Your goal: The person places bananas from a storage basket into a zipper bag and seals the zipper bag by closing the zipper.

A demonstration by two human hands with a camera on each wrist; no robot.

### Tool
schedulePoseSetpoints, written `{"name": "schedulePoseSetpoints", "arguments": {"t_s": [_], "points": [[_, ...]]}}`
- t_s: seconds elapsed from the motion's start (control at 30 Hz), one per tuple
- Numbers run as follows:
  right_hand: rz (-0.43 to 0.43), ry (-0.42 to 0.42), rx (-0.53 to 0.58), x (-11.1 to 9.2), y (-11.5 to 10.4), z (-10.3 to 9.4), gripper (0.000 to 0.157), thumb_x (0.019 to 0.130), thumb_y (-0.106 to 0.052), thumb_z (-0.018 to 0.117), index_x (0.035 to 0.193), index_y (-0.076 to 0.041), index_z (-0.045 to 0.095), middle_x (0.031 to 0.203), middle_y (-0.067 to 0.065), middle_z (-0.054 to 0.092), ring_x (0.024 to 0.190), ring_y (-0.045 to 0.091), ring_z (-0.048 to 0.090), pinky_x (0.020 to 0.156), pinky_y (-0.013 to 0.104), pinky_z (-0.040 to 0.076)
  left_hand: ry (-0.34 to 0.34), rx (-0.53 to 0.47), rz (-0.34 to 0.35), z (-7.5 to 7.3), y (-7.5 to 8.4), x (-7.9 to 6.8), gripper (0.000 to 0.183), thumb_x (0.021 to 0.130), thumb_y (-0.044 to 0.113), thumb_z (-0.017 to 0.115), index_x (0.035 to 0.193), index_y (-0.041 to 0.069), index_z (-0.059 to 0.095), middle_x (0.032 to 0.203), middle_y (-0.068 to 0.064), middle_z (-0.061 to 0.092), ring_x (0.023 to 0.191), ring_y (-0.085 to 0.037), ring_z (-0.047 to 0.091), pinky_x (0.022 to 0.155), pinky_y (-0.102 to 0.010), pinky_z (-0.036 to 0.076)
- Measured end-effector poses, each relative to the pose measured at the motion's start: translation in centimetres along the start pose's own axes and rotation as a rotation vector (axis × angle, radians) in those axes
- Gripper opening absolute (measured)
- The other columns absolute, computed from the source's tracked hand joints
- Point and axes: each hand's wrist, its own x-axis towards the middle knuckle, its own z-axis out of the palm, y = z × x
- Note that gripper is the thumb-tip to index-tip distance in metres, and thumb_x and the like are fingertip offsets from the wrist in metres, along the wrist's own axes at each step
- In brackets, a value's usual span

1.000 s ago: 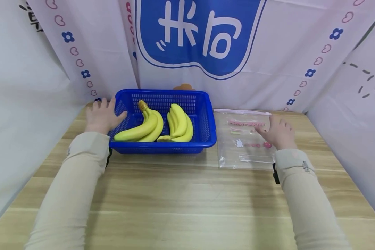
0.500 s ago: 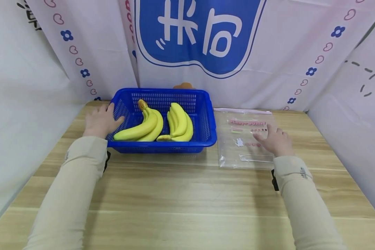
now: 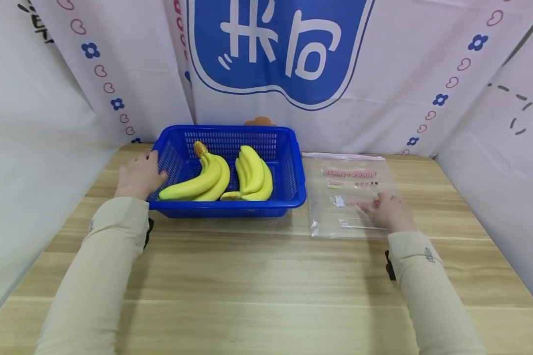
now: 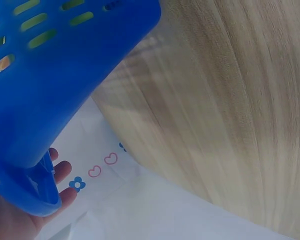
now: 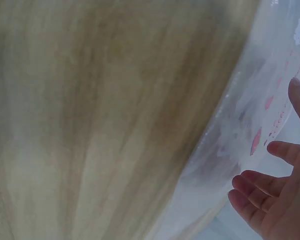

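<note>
A blue plastic basket stands on the table, holding two bunches of bananas, one bunch on the left and one on the right. My left hand is at the basket's left rim, its thumb reaching over the edge. In the left wrist view the blue rim partly covers that palm, and loosely bent fingers show beyond it. My right hand hovers low over a clear zip bag with pink print. The right wrist view shows its fingers relaxed and spread, holding nothing.
The wooden table extends in front of the basket and bag. A white cloth with a blue emblem hangs close behind them, and white sheets enclose the sides.
My left hand has come down beside the basket's left rim, its fingers less spread. My right hand has lowered and drawn back toward the bag's near right part. Basket and bananas look unmoved.
</note>
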Motion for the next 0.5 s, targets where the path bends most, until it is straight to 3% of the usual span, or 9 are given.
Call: {"name": "schedulePoseSetpoints", "arguments": {"t_s": [0.23,0.5], "points": [[0.013,0.013,0.021,-0.03,0.41,0.48,0.068,0.092,-0.049,0.053,0.129,0.008,0.045,0.131,0.039,0.042,0.122,0.054,0.038,0.105,0.063,0.032,-0.003,0.014,0.002,0.15,-0.12,0.17,0.063,0.096,0.021,0.048,0.144,-0.011,0.021,0.139,-0.040,0.031,0.124,-0.057,0.034,0.098,-0.068,0.036],[-0.007,-0.005,-0.043,-0.65,0.67,0.65,0.075,0.093,-0.051,0.049,0.135,0.010,0.039,0.134,0.046,0.032,0.125,0.059,0.031,0.105,0.064,0.030,0.006,0.005,0.001,0.31,-0.03,0.21,0.061,0.096,0.017,0.047,0.143,-0.012,0.021,0.136,-0.042,0.030,0.121,-0.057,0.035,0.096,-0.068,0.037]]}}
